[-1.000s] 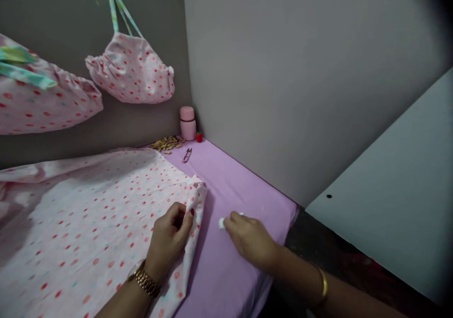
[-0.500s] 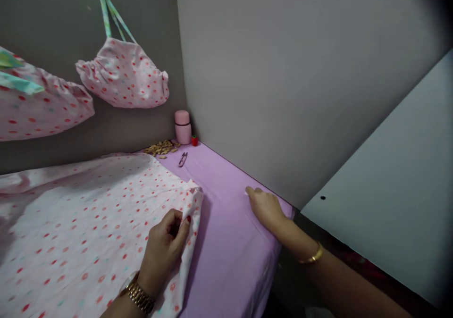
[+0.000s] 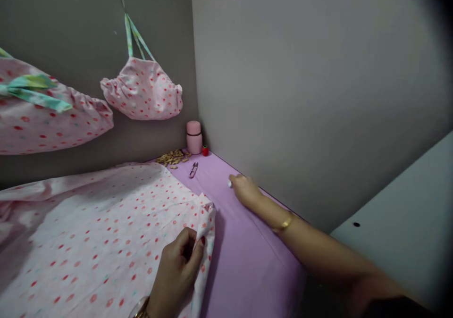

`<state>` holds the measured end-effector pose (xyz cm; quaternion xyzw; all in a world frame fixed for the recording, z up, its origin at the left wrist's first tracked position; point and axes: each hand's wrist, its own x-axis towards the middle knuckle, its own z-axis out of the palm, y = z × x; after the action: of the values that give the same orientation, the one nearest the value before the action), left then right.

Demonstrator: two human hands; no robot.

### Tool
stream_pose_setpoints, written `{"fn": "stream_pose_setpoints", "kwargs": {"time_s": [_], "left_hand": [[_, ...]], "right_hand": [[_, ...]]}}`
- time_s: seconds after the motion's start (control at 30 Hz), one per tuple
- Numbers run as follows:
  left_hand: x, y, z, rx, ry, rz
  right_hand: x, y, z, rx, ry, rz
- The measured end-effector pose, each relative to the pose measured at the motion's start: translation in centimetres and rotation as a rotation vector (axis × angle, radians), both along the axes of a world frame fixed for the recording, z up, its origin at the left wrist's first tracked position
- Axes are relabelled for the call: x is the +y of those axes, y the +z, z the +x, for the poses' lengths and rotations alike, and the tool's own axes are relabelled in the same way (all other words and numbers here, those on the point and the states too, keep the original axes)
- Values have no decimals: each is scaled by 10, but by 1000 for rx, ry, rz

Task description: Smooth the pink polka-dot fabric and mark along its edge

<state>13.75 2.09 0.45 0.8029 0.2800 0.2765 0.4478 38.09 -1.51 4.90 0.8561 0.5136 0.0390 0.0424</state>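
Observation:
Pink-and-white dotted fabric (image 3: 116,214) lies spread over the purple-covered table (image 3: 233,252). At its right edge, my left hand (image 3: 180,263) pinches a folded strip between thumb and fingers. Over the purple cover, close to the wall, my right hand (image 3: 246,190) is closed around a small white thing (image 3: 230,184); most of it is hidden, so its kind does not show. A pair of thread snips (image 3: 193,170) rests beyond the fabric, to the left of my right hand.
A pink flask (image 3: 194,138) and a small red item (image 3: 205,151) stand in the corner beside a heap of peanuts (image 3: 171,157). Two dotted garments with green straps, one a small top (image 3: 145,91), hang by the dark wall. A grey wall (image 3: 300,96) borders the table's right side.
My right hand has moved left and farther from me, nearer the snips, still closed on the small white thing. My left hand keeps its pinch on the fabric. The view has shifted slightly.

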Motion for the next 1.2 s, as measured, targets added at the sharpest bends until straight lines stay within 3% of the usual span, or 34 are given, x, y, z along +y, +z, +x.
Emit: {"fn": "stream_pose_setpoints", "kwargs": {"time_s": [0.1,0.2,0.53,0.63,0.7,0.8,0.87,0.93,1.07,1.2], "left_hand": [[1,-1,-1,-3,-4,-6],[3,-2,-2,13,-24,12],[3,3,-4,-1,-14,56],[2,4,-5,9,-17,82],[2,4,-5,14,-17,95],[1,4,-5,10,-14,108],[1,4,-6,7,-13,120],[0,4,-6,11,-1,133],[0,3,-5,35,8,116],[3,0,-3,56,-33,73]], "right_hand": [[38,-7,6,10,47,-32],[27,-14,10,0,13,-61],[-117,-28,9,-59,-312,-162],[-161,-24,-2,-29,-361,-179],[-175,-17,-6,1,-360,-167],[-162,-8,-4,74,-228,68],[-133,-6,3,171,-90,270],[-100,-5,11,277,33,358],[-55,-7,29,375,216,216],[-45,-5,44,397,272,84]]}}
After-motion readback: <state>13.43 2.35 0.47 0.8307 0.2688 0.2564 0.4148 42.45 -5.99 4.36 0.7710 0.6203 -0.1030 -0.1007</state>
